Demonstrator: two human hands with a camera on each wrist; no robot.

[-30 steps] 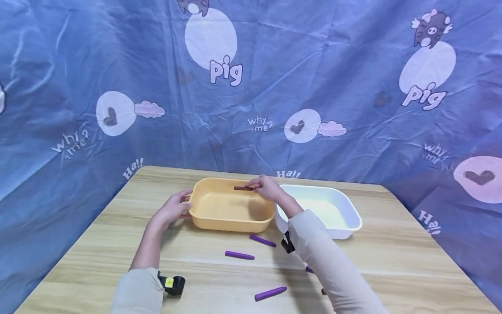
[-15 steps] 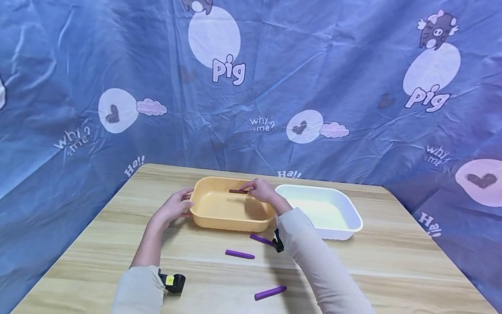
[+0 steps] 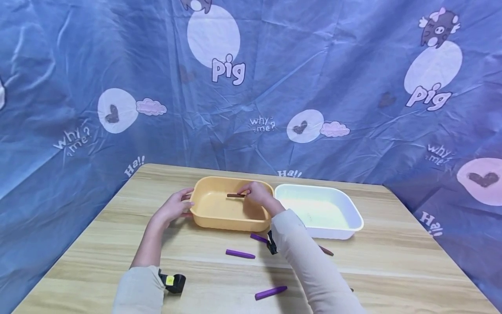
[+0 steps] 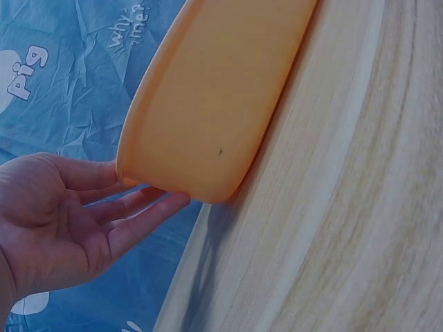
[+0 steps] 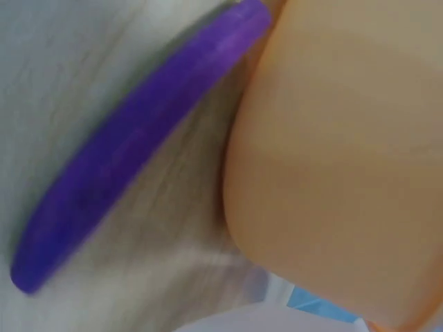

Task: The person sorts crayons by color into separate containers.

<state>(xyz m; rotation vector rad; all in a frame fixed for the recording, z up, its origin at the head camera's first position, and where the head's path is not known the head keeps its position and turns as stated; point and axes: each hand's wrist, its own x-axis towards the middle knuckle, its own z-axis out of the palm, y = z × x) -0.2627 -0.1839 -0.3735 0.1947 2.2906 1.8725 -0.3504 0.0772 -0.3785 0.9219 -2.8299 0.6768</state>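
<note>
My right hand [image 3: 256, 192] pinches a brown crayon [image 3: 235, 196] over the inside of the orange basin [image 3: 231, 225]. The crayon lies roughly level, its free end pointing left. At the basin's left end, my left hand [image 3: 174, 207] grips the rim, thumb on the edge and fingers against the outer side, as the left wrist view shows with the hand [image 4: 62, 221] at the basin's corner [image 4: 208, 138]. The right wrist view shows a purple crayon [image 5: 131, 145] beside the basin's outer wall [image 5: 332, 173]; the right hand itself is outside that view.
A white basin [image 3: 345, 234] stands right of the orange one. Purple crayons lie in front, one in the middle [image 3: 240, 254], another nearer [image 3: 271, 292]. A brown crayon [image 3: 326, 250] shows past the right sleeve [image 3: 310, 266]. Blue printed cloth [image 3: 219, 144] hangs behind the wooden table [image 3: 211, 279].
My right hand has moved left and down into the orange basin with the brown crayon. The right forearm has shifted left, uncovering another brown crayon. My left hand has stayed on the rim.
</note>
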